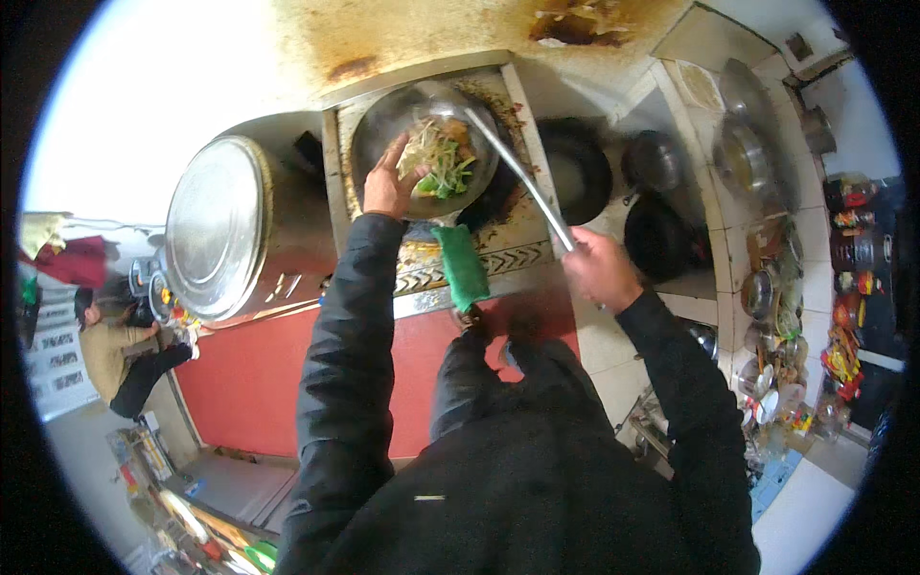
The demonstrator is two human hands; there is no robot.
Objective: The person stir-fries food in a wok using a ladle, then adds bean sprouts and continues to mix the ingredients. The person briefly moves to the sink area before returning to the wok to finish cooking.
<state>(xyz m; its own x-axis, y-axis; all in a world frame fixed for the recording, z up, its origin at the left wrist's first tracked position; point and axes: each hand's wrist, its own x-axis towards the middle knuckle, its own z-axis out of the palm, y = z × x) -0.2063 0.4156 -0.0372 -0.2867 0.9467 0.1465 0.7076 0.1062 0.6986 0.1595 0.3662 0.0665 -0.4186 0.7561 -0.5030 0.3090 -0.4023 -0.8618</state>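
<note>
A metal wok [374,125] sits on the stove, with pale shreds and green leafy vegetables [443,161] heaped in it. My left hand [389,180] reaches over the wok's left side, thumb and fingers apart, its fingertips at the edge of the pale shreds. In my right hand [602,266] is the silver handle of a long-handled metal cooking tool [522,174]. The tool slants up and left into the wok, where its head is too blurred to tell its shape. A green cloth [461,265] hangs at the wok's near side, over what looks like its handle.
To the left stands a large lidded metal pot [222,225]. Dark pans [572,172] line the right of the stove, beside a tiled counter with bowls [757,292] and seasoning jars [853,251]. A person [120,350] sits far left. Red panelling [259,383] fronts the stove.
</note>
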